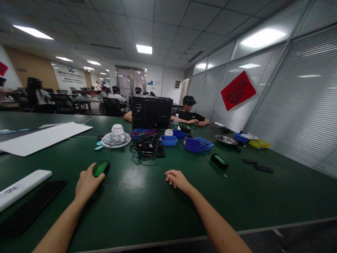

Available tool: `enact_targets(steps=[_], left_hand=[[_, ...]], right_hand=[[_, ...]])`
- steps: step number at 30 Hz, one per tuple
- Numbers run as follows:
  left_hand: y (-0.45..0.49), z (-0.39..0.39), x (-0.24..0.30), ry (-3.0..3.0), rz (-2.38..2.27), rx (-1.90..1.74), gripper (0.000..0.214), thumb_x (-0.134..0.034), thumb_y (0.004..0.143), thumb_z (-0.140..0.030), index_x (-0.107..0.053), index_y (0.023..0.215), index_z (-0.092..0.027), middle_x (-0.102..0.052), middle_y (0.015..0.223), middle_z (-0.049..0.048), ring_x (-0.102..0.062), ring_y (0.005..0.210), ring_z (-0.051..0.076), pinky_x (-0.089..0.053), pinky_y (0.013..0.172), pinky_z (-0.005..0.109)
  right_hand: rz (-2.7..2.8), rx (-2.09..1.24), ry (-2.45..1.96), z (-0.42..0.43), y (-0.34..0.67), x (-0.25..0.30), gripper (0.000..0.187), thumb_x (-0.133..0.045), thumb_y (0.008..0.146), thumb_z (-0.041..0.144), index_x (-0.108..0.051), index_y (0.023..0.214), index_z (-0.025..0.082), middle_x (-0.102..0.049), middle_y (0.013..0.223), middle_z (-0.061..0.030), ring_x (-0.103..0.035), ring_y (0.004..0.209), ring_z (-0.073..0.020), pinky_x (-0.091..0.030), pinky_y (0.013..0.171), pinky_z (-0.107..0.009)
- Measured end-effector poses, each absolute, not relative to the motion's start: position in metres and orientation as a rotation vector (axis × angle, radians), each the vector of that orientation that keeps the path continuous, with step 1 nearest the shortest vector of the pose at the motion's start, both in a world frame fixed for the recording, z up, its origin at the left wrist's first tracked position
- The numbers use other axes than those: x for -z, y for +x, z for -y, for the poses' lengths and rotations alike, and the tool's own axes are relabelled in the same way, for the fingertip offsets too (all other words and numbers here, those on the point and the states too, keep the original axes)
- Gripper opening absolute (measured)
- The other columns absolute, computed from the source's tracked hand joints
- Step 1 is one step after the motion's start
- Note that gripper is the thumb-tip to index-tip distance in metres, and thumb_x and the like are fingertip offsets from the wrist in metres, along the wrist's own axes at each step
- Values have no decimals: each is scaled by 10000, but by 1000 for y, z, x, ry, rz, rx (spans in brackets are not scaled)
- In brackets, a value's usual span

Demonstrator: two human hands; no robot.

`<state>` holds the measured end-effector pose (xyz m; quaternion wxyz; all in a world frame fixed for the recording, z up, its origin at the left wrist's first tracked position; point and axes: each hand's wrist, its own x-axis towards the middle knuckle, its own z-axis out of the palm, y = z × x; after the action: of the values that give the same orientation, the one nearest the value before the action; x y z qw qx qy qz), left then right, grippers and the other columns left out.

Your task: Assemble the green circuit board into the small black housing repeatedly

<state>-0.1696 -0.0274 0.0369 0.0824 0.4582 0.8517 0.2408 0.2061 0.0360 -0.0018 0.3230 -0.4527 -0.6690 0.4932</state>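
Observation:
My left hand (86, 182) rests on the green table (147, 203) with its fingers closed around the near end of a small black device with a green face (101, 168). Resting knuckles-up on the table to the right, my right hand (177, 180) has its fingers curled loosely inward and nothing visible in them. A second small black and green device (219, 161) lies further right, beyond the right hand.
A white fan (116, 137), tangled cables with a black box (146, 148), several blue bins (195, 144), a metal bowl (226, 140) and a black case (152, 112) stand ahead. A white sheet (42, 137), a white bar (22, 186) and a black slab (28, 207) lie left. A person sits behind the case.

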Motion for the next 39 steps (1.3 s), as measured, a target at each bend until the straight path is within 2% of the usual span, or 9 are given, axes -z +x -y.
enact_targets(steps=[5, 11, 15, 21, 27, 30, 33, 36, 39], left_hand=[[-183, 26, -36, 1364, -2582, -726, 609, -364, 718, -560, -483, 1214, -227, -476, 1074, 121, -526, 973, 301, -446, 758, 382], [-192, 22, -35, 1299, -2596, -785, 595, -378, 715, -553, -558, 1153, -192, -569, 1029, 134, -558, 931, 299, -457, 711, 358], [-202, 21, -31, 1238, -2546, -853, 546, -334, 761, -498, -615, 1081, -157, -630, 1012, 135, -577, 915, 301, -454, 673, 336], [-205, 20, -35, 1174, -2586, -707, 567, -272, 792, -470, -624, 1065, -121, -645, 975, 166, -593, 866, 319, -447, 608, 341], [-208, 20, -32, 1185, -2656, -743, 509, -274, 804, -423, -579, 1126, -174, -606, 1071, 147, -575, 924, 310, -448, 655, 351], [-205, 20, -27, 1282, -2732, -809, 614, -297, 782, -538, -500, 1209, -146, -574, 1103, 166, -543, 986, 324, -440, 735, 377], [-200, 20, -24, 1392, -2707, -779, 787, -391, 703, -629, -372, 1300, -116, -548, 1131, 183, -522, 1021, 340, -431, 778, 394], [-196, 20, -24, 1435, -2650, -721, 778, -452, 707, -545, -279, 1346, -135, -526, 1166, 185, -526, 1033, 331, -435, 777, 389], [-199, 20, -24, 1368, -2614, -758, 733, -468, 720, -474, -270, 1349, -154, -514, 1202, 174, -526, 1047, 326, -434, 785, 387]], right_hand=[[1759, -1297, -1200, -35, 205, -2, 249, -484, 751, 278, -568, 929, 126, -598, 725, -15, -462, 477, -55, -318, 347, -155], [1764, -1291, -1201, -37, 205, 1, 259, -489, 748, 280, -566, 935, 119, -600, 729, -18, -455, 467, -53, -313, 336, -152], [1767, -1296, -1209, -37, 205, 1, 247, -482, 751, 263, -560, 933, 115, -596, 729, -18, -449, 470, -50, -316, 335, -146], [1786, -1295, -1241, -36, 204, -3, 239, -473, 760, 258, -562, 938, 125, -595, 738, -19, -456, 481, -51, -323, 342, -144], [1785, -1304, -1233, -37, 205, 0, 249, -471, 761, 260, -560, 944, 117, -596, 740, -21, -460, 483, -52, -321, 343, -146], [1792, -1304, -1230, -38, 205, 0, 251, -471, 761, 263, -560, 947, 119, -598, 747, -22, -466, 492, -53, -320, 344, -145], [1793, -1298, -1241, -37, 205, -1, 245, -468, 760, 252, -561, 942, 118, -598, 743, -24, -464, 490, -54, -317, 342, -145], [1797, -1287, -1245, -37, 205, -1, 239, -473, 757, 258, -567, 933, 126, -601, 741, -23, -464, 488, -55, -320, 342, -147], [1802, -1280, -1244, -38, 205, 0, 247, -472, 757, 267, -566, 938, 128, -602, 744, -23, -470, 493, -58, -323, 345, -147]])
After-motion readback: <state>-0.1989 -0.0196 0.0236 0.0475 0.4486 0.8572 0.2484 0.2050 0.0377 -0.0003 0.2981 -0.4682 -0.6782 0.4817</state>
